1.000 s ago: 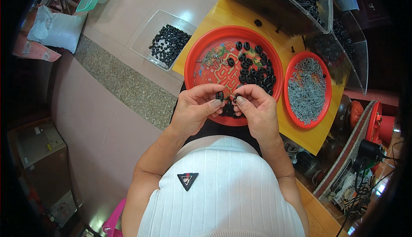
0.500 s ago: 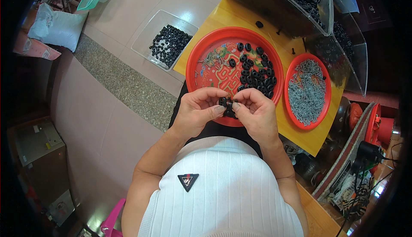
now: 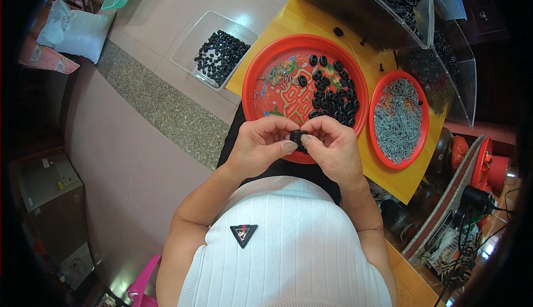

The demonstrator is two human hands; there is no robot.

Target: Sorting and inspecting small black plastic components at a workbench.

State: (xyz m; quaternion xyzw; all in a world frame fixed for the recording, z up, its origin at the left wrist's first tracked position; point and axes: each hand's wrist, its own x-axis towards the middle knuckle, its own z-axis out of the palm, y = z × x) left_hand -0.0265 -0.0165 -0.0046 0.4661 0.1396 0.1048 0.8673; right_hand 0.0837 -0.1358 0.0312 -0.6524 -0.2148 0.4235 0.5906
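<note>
Just over the near rim of a round red tray [image 3: 251,73], my two hands meet around small black oval plastic pieces [image 3: 296,135]. My left hand [image 3: 261,140] pinches them between thumb and fingers from the left. From the right, my right hand [image 3: 332,143] does the same with its thumb tip against them. My fingertips partly hide how the pieces fit together. Inside the tray, several loose black oval pieces [image 3: 333,104] cluster on the right, and a small heap of thin metal pins [image 3: 277,75] lies on the left.
An oval red tray [image 3: 377,140] full of small grey metal screws [image 3: 400,121] stands to the right on a yellow table [image 3: 408,187]. Clear bins [image 3: 361,12] of black parts rise behind. Beyond the table's left edge is a clear box [image 3: 186,51] of small black pieces.
My left hand has shifted slightly right, toward my right hand. The black pieces between my fingers, seen with a gap before, now look closer together.
</note>
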